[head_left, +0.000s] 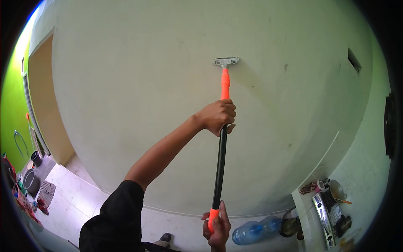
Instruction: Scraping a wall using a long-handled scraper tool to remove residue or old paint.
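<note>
A long-handled scraper (220,161) stands nearly upright in front of the pale wall (138,84). Its flat silver head (226,62) is at the wall, and whether the blade edge touches I cannot tell. My left hand (217,117) is closed around the handle where the orange neck meets the black shaft. Lower down, my right hand (218,232) grips the orange end of the handle, one finger stretched up along it. Small dark marks dot the wall to the right of the head.
Large blue plastic bottles (252,232) lie on the floor at the wall's foot. To the right, a counter holds a silver gas stove (323,219) and a wok (337,190). A doorway (48,101) opens at left, near a grey bucket (31,182) and other household items.
</note>
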Motion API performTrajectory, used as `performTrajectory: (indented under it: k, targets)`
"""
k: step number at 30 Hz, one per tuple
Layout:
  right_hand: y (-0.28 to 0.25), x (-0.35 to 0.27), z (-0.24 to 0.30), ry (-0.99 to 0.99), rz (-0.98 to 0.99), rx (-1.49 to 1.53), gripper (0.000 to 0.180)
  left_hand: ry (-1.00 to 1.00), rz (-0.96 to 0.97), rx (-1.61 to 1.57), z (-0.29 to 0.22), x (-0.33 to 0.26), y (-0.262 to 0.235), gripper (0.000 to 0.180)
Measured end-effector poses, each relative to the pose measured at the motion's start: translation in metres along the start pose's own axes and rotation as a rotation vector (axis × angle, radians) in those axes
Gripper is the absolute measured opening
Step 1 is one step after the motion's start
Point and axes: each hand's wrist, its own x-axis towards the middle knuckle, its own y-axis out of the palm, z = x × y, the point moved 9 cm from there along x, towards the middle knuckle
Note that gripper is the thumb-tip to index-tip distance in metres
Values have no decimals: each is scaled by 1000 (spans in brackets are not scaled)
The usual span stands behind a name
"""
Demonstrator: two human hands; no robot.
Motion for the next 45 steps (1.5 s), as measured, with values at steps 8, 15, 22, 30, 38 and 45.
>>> performTrajectory:
  k: [8, 15, 22, 30, 38, 45]
  targets:
    - [9, 17, 2, -113, -106, -350, 56, 89, -82, -27, 15, 10, -14, 35]
    - [9, 19, 8, -142, -155, -414, 57, 8, -109, -64, 17, 16, -23, 31]
    - [11, 30, 24, -174, -141, -471, 57, -51, -52, -26, 30, 29, -21, 30]
    - [16, 25, 30, -123, -158, -525, 56, -78, -95, -62, 32, 27, -28, 35]
    - [20, 30, 35, -130, -128, -540, 55, 36, 4, -90, 24, 30, -25, 34]
    - [18, 24, 30, -163, -115, -516, 56, -37, -34, -39, 24, 22, -26, 34]
